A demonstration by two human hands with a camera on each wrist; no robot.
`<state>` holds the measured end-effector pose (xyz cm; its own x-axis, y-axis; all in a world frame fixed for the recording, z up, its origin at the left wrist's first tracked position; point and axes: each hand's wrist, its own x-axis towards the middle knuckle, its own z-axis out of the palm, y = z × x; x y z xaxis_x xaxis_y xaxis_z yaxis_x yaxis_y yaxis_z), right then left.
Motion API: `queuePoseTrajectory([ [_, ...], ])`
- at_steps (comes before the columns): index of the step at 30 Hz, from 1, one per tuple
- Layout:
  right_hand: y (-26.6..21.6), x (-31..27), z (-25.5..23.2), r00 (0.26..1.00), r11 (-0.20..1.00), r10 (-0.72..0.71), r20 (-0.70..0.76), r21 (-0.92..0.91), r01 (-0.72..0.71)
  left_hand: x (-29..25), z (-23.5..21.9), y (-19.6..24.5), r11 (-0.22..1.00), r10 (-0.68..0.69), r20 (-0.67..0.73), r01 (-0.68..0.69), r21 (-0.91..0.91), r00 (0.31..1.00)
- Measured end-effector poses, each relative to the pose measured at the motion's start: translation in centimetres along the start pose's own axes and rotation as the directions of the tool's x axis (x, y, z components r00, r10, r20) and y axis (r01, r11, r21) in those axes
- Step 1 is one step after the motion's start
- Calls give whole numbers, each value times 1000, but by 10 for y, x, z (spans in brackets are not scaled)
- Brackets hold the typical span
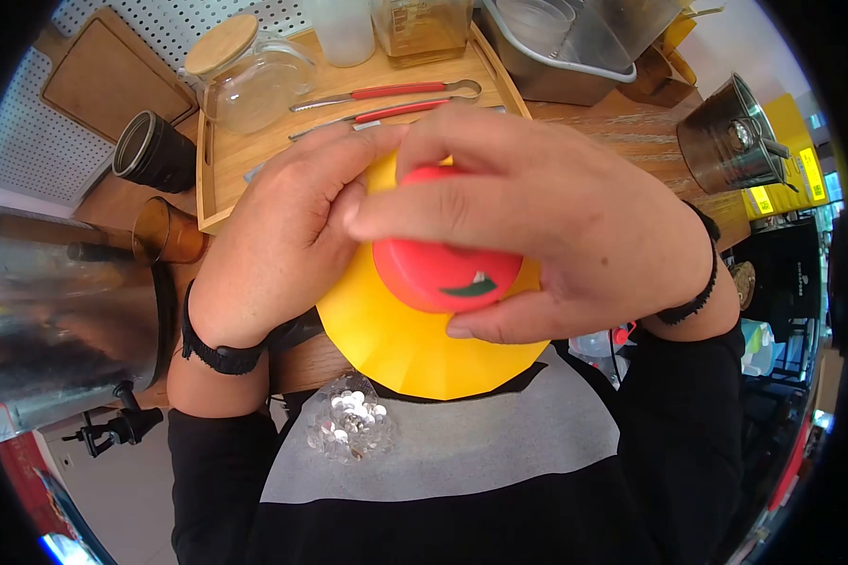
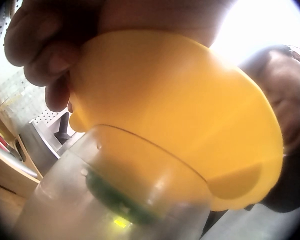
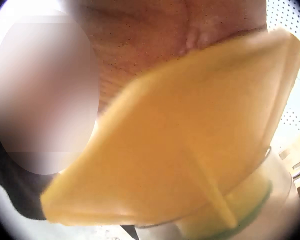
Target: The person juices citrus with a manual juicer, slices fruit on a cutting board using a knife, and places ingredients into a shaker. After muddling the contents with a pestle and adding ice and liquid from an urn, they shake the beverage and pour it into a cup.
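Observation:
A wide yellow funnel-shaped bowl (image 1: pixel 410 353) is in front of the person's body. On top of it sits a round red piece (image 1: pixel 419 273) with a dark green mark on its side. My right hand (image 1: pixel 575 217) grips the red piece from above, thumb on the near side and fingers bent over the far side. My left hand (image 1: pixel 287 212) holds the left side of the bowl, its thumb close to the right hand's fingers. Beneath, the bowl's narrow part sits in a clear container (image 2: pixel 45 205), with a green band (image 2: pixel 112 197) showing through the wall.
Behind the hands is a wooden tray (image 1: pixel 212 179) bearing red-handled tongs (image 1: pixel 386 92) and a glass jar (image 1: pixel 250 94). An amber glass (image 1: pixel 165 233) and a large metal cylinder (image 1: pixel 66 301) stand left. A metal bucket (image 1: pixel 730 132) stands right, a grey bin (image 1: pixel 561 71) behind.

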<state>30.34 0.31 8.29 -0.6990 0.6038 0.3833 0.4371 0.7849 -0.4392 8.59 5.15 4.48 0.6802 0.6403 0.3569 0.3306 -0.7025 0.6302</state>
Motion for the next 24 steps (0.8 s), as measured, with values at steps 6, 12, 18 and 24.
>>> queuePoseTrajectory([
  [6, -6, 0, 1, 984, 987, 111, 139, -128, -93, 2, -1, 9, 1000, -29, -7, 29, 2, 1000],
  [12, 3, 2, 9, 998, 996, 61, 26, -64, -59, 0, 3, 2, 997, -41, -34, 39, -63, 999],
  [18, 18, -1, 6, 989, 991, -129, -78, 33, 132, -3, 0, -3, 974, -153, 8, 152, -169, 988],
  [24, 5, -5, 10, 992, 991, -122, -30, -66, 120, 0, -4, 5, 996, -81, 55, 83, -27, 995],
])
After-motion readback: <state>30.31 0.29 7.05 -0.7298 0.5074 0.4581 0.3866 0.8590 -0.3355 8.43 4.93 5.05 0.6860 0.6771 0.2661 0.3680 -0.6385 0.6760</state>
